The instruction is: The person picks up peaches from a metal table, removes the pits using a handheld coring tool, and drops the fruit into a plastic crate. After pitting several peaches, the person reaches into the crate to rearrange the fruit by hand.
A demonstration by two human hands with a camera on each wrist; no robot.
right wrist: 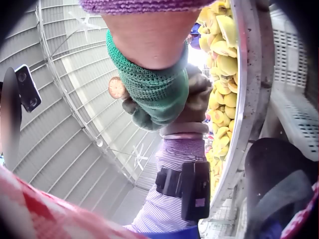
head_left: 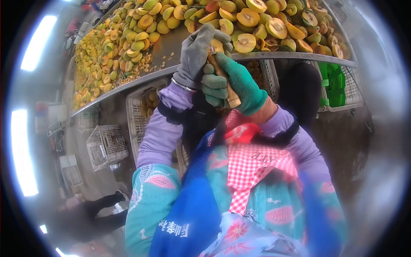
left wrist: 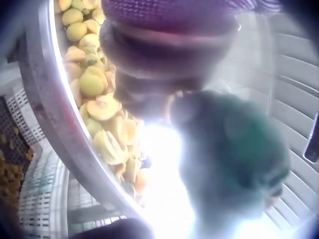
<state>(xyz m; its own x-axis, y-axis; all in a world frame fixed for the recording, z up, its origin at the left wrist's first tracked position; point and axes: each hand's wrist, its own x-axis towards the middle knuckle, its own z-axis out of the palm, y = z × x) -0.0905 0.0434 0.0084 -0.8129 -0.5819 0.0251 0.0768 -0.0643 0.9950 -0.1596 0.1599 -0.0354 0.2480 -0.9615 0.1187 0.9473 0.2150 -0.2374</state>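
Note:
In the head view the left hand [head_left: 195, 53], in a grey glove, curls round a cut yellow fruit half [head_left: 217, 46]. The right hand [head_left: 235, 83], in a green glove, grips a wooden handle [head_left: 232, 97] whose upper end meets the fruit. A small metal part shows at that end; the rest of the tool's tip is hidden. In the right wrist view the round end of the handle [right wrist: 116, 87] sticks out beside the green glove [right wrist: 152, 94]. Blur and glare cover much of the gloves [left wrist: 234, 149] in the left wrist view.
A metal table edge [head_left: 299, 55] runs just beyond the hands, with halved fruits [head_left: 248, 18] heaped on the table. White crates [head_left: 107, 147] stand on the floor at left and below the table. A green crate [head_left: 333, 83] is at right. Another person's leg [head_left: 102, 203] shows lower left.

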